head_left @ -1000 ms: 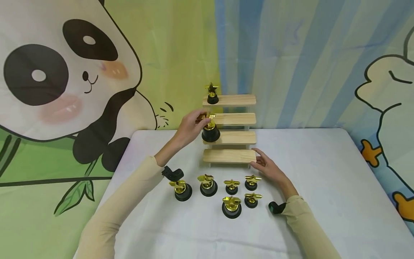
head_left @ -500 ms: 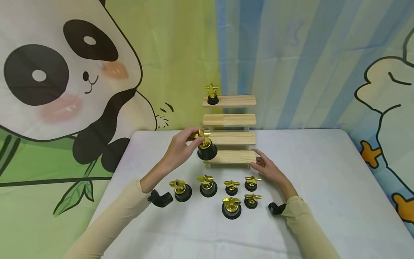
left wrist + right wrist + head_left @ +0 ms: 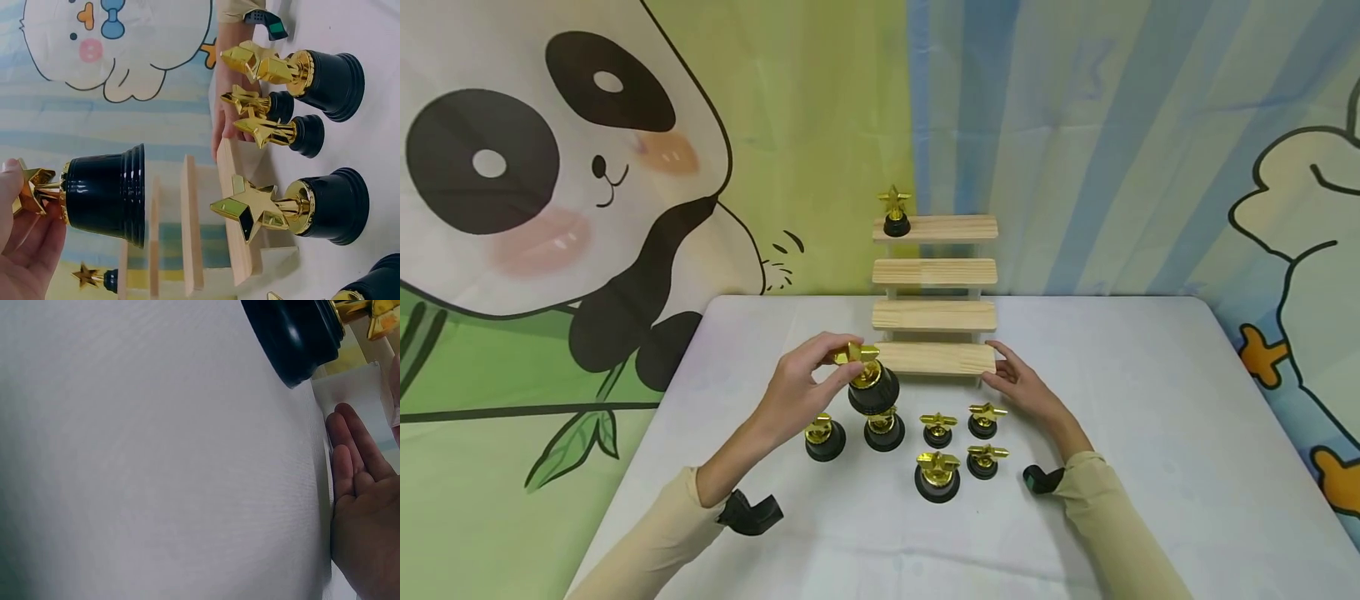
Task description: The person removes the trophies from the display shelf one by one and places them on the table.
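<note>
My left hand [image 3: 797, 387] pinches a gold star trophy [image 3: 874, 393] by its star, thumb on one side and fingers on the other. Its black base hangs in front of the lowest step of a four-tier wooden display stand [image 3: 934, 358], overlapping a trophy on the table [image 3: 884, 433] in the head view. My right hand [image 3: 1022, 385] holds the right end of that lowest step between thumb and index finger. One small star trophy [image 3: 896, 218] stands upright at the left of the top step. In the left wrist view the held trophy's black base [image 3: 103, 194] shows whole.
Several star trophies stand upright before the stand: larger ones, such as the left trophy [image 3: 825, 442] and the front trophy [image 3: 937, 479], and small ones, such as the rear right trophy [image 3: 983, 423]. A white cloth [image 3: 1112, 375] covers the table; a printed curtain [image 3: 1060, 150] hangs behind.
My left hand has brought its trophy down and toward me, from before the upper steps to below the lowest step's left end. The right hand stays at the stand.
</note>
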### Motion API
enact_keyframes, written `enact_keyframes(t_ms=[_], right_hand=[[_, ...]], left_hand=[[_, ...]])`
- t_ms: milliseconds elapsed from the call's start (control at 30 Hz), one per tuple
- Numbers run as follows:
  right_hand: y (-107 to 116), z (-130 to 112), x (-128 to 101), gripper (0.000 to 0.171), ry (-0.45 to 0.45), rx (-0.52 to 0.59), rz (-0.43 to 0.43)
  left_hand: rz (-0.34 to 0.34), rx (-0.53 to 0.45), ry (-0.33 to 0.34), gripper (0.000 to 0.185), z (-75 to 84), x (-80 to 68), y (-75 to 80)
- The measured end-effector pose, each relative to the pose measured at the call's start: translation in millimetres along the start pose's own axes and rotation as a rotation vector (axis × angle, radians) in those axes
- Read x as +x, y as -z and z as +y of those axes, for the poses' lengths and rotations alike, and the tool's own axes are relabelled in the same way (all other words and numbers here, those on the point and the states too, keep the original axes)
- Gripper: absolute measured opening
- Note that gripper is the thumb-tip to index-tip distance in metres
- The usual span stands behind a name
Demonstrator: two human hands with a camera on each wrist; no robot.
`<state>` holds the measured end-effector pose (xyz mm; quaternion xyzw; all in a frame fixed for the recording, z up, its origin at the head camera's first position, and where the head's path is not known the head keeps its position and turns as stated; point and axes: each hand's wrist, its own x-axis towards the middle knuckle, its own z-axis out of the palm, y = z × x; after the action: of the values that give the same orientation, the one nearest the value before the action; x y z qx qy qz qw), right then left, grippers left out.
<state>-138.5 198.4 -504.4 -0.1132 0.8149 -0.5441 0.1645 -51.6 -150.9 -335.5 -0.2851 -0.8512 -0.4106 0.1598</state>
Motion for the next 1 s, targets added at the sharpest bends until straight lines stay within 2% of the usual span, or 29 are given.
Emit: enact_keyframes(t_ms=[133, 433, 700, 1000], right_hand=[[0.8, 1.3, 0.4, 0.072, -0.006, 0.013, 0.003], [-0.1, 2.6, 0.9, 0.072, -0.012, 0.024, 0.003], [-2.0, 2.4, -0.2, 0.072, -0.013, 0.018, 0.003], [-1.0, 1.8, -1.2, 0.071, -0.003, 0.016, 0.009]], left_hand=[[-0.005, 0.002, -0.037, 0.033, 5.6, -3.8, -1.3], [-0.039, -0.007, -0.065, 0.035, 11.1, -22.0, -9.4], [-0.067, -0.053, -0.007, 0.032, 7.0, -42.8, -14.8], [-0.067, -0.055, 0.017, 0.030, -0.7, -63.7, -26.3]])
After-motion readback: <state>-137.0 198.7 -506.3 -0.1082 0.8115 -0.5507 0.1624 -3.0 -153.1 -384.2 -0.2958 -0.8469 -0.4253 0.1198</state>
